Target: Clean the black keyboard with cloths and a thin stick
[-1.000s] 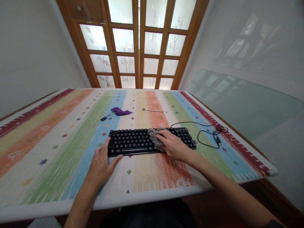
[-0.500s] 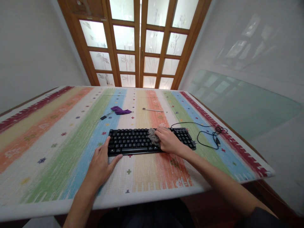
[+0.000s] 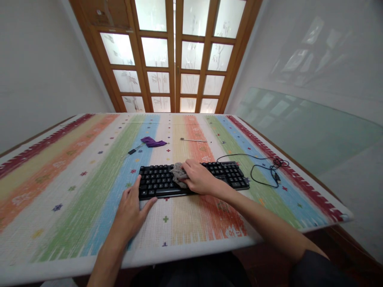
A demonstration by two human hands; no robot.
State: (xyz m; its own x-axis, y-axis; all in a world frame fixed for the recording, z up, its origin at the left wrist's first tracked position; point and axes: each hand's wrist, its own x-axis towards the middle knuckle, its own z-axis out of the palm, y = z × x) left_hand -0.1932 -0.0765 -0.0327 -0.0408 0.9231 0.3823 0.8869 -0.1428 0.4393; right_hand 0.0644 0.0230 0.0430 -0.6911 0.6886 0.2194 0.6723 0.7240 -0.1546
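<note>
One striped tablecloth (image 3: 74, 191) runs left to right beneath every item noted. Left hand (image 3: 131, 209): thumb and fingers spread wide, fingertips against the left end of the black keyboard (image 3: 157, 178), thumb at its near edge. Keyboard lies crosswise on the near part of the cloth. Far of its left end, apart from it: small black object (image 3: 132, 152) with a thin pale part, too small to identify; just right, purple cloth (image 3: 153, 142), crumpled. Grey cloth (image 3: 179, 175) on the keys, bunched in the right hand (image 3: 196, 177), fingers closed on it; together they hide keys near the middle. Farther: thin toothbrush-like stick (image 3: 194, 140), lying crosswise, apart from the keyboard. Behind, wooden glazed doors (image 3: 176, 79). Far right: black cable (image 3: 271, 167), loosely looped beside the keyboard's right end.
</note>
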